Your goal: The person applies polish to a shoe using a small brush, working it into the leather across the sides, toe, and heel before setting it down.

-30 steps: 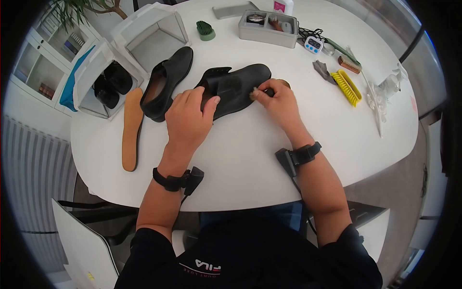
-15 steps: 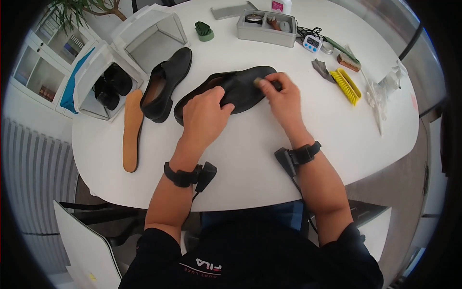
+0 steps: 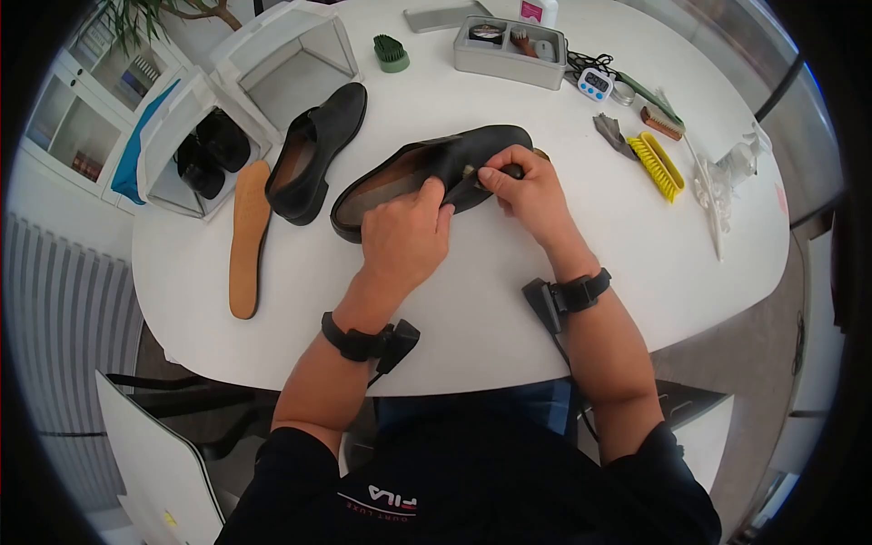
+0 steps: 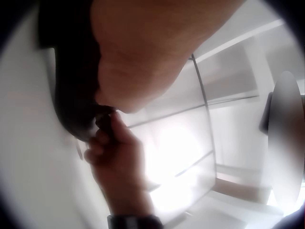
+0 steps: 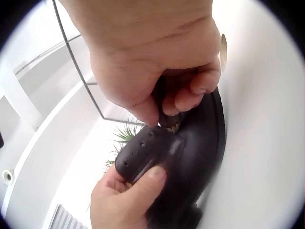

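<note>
A black leather shoe [image 3: 495, 138] lies on the table, toe to the right, its opening facing up. My left hand [image 3: 404, 238] is at its near side and pinches the flap with lace holes [image 5: 140, 150], lifting it in the right wrist view. In my right hand [image 3: 538, 198] is a small dark-handled brush [image 3: 470, 171], gripped between thumb and curled fingers. Its pale bristles [image 5: 174, 128] are right at the base of the flap. The left wrist view is blurred; the right hand [image 4: 119, 162] shows there beside the dark shoe.
A second black shoe [image 3: 338, 127] and a tan insole [image 3: 247, 241] lie left, near open shoe boxes [image 3: 300, 68]. Behind stand a green brush [image 3: 391, 56] and a metal tin [image 3: 509, 68]. At right are a timer [image 3: 595, 84], a yellow brush [image 3: 656, 166] and a grey cloth [image 3: 615, 134].
My left hand has moved right along the shoe and now pulls the flap outward. The brush has shifted from the toe's upper surface down to the flap. The shoe has turned slightly.
</note>
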A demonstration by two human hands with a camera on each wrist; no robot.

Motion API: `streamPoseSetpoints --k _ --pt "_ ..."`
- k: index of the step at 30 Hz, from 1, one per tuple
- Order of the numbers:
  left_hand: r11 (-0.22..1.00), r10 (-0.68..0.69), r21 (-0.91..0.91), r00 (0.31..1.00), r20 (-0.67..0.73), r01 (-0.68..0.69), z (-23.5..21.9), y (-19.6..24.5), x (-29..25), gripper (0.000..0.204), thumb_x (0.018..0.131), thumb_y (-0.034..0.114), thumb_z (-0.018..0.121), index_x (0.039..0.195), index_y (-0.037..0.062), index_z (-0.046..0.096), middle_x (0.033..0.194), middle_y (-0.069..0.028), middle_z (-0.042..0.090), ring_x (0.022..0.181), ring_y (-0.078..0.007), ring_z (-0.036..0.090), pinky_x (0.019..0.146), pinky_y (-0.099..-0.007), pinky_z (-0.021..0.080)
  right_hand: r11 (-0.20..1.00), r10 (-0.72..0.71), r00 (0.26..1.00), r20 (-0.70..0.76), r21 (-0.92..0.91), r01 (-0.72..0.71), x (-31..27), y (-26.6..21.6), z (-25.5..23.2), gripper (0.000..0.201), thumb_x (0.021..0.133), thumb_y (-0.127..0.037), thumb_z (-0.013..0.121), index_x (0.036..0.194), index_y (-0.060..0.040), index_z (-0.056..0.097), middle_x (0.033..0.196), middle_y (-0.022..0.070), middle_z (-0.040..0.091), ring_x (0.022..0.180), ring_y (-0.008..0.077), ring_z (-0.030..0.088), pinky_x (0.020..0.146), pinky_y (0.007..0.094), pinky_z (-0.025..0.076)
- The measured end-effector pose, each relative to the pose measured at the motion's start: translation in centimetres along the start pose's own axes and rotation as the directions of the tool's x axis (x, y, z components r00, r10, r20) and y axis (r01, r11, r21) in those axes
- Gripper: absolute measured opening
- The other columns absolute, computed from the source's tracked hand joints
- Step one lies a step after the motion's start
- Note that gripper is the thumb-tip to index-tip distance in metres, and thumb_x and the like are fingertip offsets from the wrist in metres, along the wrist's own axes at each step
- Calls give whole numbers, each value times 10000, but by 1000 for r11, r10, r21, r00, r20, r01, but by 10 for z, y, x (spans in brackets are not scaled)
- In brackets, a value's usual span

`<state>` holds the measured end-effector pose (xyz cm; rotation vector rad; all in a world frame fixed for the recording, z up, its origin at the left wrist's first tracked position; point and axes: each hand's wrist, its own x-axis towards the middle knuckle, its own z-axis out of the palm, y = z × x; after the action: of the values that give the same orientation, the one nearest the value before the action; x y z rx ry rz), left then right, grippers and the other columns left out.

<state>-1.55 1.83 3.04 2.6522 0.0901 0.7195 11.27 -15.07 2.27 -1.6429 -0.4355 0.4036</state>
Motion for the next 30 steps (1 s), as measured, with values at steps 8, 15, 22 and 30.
streamPoseSetpoints --k 8,15,22,30 --pt "995 56 80 998 -22 -54 1 0 0 292 885 232 798 773 37 612 645 -142 657 577 -380 655 526 -493 494 956 -241 941 -236 -223 189 0 4 3 247 930 -241 805 996 -22 711 801 42 697 684 156 624 667 322 520" --pt "975 -108 206 990 92 87 -6 6 2 357 930 325 755 775 20 655 671 -179 694 619 -404 691 566 -518 522 921 -121 981 -151 -385 55 1 5 1 213 903 -237 813 958 -59 711 728 68 707 688 212 670 654 352 521" --pt "974 -153 178 987 53 141 -6 -3 5 305 984 290 696 846 23 643 705 -198 711 668 -422 719 606 -538 540 855 -359 932 55 -381 352 -18 9 37 222 892 -261 825 969 -93 702 773 121 729 722 338 705 684 422 546" --pt "983 -118 160 976 183 88 -24 -2 9 316 962 307 717 858 11 668 721 -181 716 699 -411 715 643 -537 530 884 -369 888 -276 -399 243 -1 0 3 231 937 -247 804 1032 -52 726 792 101 734 712 216 697 678 373 553"
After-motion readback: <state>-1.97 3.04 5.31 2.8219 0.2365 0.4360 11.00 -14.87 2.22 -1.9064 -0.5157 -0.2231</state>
